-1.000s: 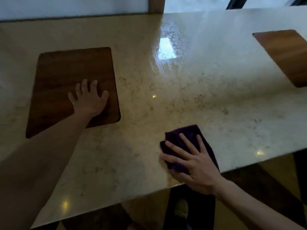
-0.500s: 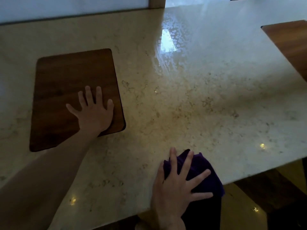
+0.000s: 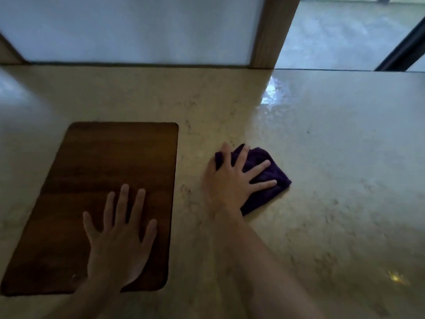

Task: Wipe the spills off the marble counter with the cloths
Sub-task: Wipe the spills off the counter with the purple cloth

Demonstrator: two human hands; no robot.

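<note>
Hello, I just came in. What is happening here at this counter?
A person is wiping the marble counter. The right hand presses a dark purple cloth flat on the marble with spread fingers, just right of a wooden inlay panel. The left hand rests open on that panel, apparently for support. A shiny, wet-looking patch lies farther back, near the window, not yet reached by the cloth.

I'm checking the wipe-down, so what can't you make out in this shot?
- Head view: the marble counter under the purple cloth and right hand is covered.
- The wet sheen is glare-blurred; its extent is unclear.
- The wooden inlay under the left hand is hidden.
- The counter's near edge is cut off.
</note>
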